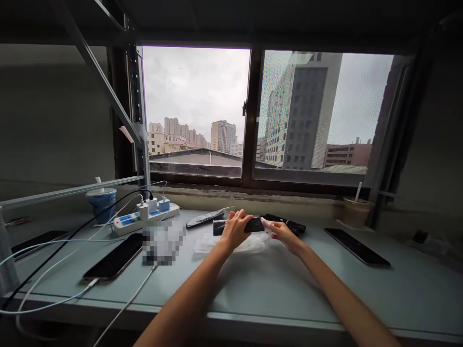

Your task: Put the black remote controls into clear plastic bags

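Observation:
Both my hands meet over the far middle of the pale desk (pixel 275 284), below the window. My left hand (pixel 235 229) is closed round a small black remote-like device (pixel 254 224). My right hand (pixel 280 230) pinches a clear plastic wrapper (pixel 265 223) at that device's right end. A clear plastic bag (pixel 231 243) lies on the desk just under the hands. Another black remote (pixel 287 223) lies behind my right hand, and a dark sleeve (pixel 206 218) lies behind my left hand.
A white power strip (pixel 142 219) with chargers and a blue cup (pixel 101 202) stand at the left. A phone (pixel 114 260) on a cable lies left of the hands, another phone (pixel 356 246) at the right. An iced drink (pixel 356 211) stands on the sill.

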`<state>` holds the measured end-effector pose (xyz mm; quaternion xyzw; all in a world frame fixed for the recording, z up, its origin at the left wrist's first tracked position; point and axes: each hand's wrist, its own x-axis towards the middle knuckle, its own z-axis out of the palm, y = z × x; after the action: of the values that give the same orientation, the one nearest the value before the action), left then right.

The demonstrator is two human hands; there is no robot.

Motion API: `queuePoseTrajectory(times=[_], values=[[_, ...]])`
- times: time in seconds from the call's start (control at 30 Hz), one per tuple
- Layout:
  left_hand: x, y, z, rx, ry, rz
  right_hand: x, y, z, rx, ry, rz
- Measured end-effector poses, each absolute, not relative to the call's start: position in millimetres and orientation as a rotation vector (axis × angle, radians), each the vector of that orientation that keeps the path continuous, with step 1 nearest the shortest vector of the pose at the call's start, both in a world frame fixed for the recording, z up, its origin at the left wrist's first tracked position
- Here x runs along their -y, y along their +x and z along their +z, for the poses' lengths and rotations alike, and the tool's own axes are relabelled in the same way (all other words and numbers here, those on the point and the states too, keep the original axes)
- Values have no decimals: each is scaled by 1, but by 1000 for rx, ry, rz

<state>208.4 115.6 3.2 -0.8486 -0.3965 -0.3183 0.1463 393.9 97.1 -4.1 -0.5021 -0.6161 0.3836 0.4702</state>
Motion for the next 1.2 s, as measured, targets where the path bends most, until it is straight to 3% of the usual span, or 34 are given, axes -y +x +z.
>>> queuePoseTrajectory(times=[0.73, 1.2], values=[[-124, 196, 12, 1193, -2199, -779, -100, 413, 3, 1464, -1181, 845], [-123, 201, 7, 1370, -2334, -794, -114, 421, -3, 1030, -1160, 788]])
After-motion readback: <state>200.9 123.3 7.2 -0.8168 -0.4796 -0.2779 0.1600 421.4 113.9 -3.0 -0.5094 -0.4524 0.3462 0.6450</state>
